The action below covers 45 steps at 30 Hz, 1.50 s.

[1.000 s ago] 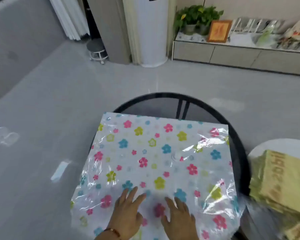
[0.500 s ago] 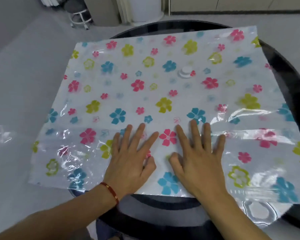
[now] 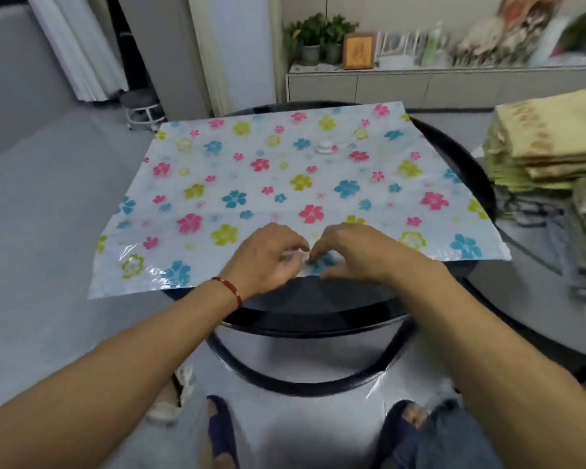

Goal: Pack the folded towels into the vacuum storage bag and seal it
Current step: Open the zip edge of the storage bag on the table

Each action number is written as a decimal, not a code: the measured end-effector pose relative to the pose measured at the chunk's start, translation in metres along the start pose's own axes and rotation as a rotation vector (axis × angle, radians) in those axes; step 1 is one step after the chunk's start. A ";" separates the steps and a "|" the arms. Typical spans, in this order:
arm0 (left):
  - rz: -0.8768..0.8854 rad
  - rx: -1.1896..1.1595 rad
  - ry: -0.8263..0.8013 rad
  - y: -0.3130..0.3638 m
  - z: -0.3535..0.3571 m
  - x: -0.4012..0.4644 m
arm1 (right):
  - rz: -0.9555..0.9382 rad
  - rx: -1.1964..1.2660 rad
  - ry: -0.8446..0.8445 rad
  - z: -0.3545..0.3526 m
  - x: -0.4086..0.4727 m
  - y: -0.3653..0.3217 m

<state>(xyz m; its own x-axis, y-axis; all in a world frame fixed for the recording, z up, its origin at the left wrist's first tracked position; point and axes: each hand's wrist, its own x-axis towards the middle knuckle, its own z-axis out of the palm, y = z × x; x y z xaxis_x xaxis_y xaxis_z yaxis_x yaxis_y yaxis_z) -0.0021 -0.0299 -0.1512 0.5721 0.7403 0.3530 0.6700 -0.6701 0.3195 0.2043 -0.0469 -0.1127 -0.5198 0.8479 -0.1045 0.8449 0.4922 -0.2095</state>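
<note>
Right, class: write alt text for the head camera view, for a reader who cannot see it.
Two hands, left hand and right hand, pinch the near edge of a flat, flower-printed vacuum storage bag lying on a round black table. A stack of folded yellow towels waits at the right, not yet packed.

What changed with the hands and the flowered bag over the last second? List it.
Both hands, left and right, went from lying flat on the flower-printed clear plastic vacuum bag to curling and pinching its near edge, fingertips together at the middle. The bag stays spread flat on the round black table; the folded yellow towels remain stacked to the right.
</note>
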 end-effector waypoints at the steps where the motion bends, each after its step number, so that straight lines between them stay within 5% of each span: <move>1: 0.023 -0.009 -0.041 0.001 -0.002 -0.004 | 0.012 0.005 0.021 -0.002 0.000 -0.001; 5: 0.005 0.001 -0.205 0.000 -0.011 -0.006 | 0.073 0.105 0.080 -0.003 -0.004 0.003; 9: -0.066 -0.032 -0.197 -0.002 -0.013 -0.002 | 0.088 0.173 0.122 -0.003 -0.005 0.004; 18: -0.117 -0.090 -0.115 0.004 -0.010 0.006 | 0.078 -0.128 0.107 0.002 0.001 -0.001; 21: -0.120 0.018 -0.114 0.009 -0.009 0.011 | 0.056 -0.230 0.293 0.005 -0.006 -0.006; 24: -0.144 0.030 -0.057 0.011 -0.008 0.011 | 0.329 0.172 0.603 0.018 -0.020 -0.024; 28: -0.172 -0.015 0.044 0.015 -0.009 0.006 | 0.600 0.793 0.321 0.041 -0.018 -0.042; 33: -0.212 -0.043 0.092 0.021 -0.016 0.003 | 0.565 1.109 0.537 0.055 0.002 -0.045; 39: -0.234 0.019 0.137 0.032 -0.006 0.005 | 0.706 1.077 0.629 0.056 0.002 -0.053; 43: -0.343 0.034 0.280 0.023 -0.014 0.020 | 0.707 0.873 0.545 0.057 -0.014 -0.069; 45: -0.279 0.002 0.227 0.019 -0.019 0.023 | 0.686 0.729 0.496 0.058 -0.021 -0.072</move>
<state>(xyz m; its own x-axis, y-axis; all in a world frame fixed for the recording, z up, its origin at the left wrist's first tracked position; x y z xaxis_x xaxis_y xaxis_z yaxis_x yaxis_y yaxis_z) 0.0147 -0.0264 -0.1201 0.2476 0.8638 0.4388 0.7868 -0.4435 0.4291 0.1470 -0.1120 -0.1519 0.2732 0.9606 -0.0512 0.5730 -0.2052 -0.7935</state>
